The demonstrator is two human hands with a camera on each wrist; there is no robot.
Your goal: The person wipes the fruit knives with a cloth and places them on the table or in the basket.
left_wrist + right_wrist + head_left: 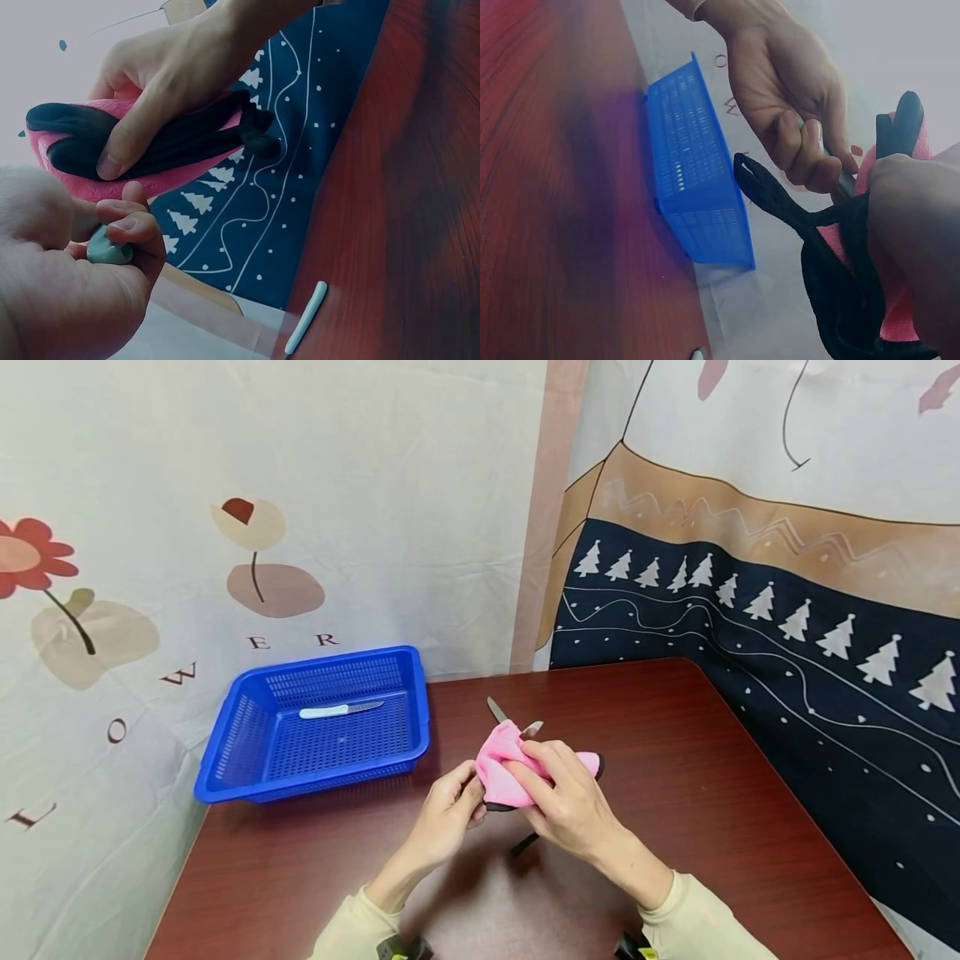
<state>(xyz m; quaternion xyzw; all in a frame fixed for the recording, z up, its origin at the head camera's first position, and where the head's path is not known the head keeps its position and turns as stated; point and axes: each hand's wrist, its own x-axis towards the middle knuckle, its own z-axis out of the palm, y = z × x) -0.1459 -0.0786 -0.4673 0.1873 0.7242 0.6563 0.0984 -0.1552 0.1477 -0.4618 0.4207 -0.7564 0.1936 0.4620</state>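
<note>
My left hand (442, 818) grips a knife by its pale green handle (110, 246), fingers curled round it. From that hand the metal blade (845, 184) runs into a folded pink cloth (501, 764) with black edging. My right hand (573, 797) holds the cloth around the blade, its thumb pressing the black trim in the left wrist view. Past the cloth's far side, two blade ends show in the head view, one silvery tip (532, 728) and one blade (496, 708) slanting to the upper left. A black loop (769, 187) hangs from the cloth.
A blue perforated basket (315, 781) stands at the table's back left, with a white-handled knife (324, 712) lying inside. A pale handle (307, 319) lies on the brown table (750, 827). Printed fabric (420, 527) hangs behind the table and along its right.
</note>
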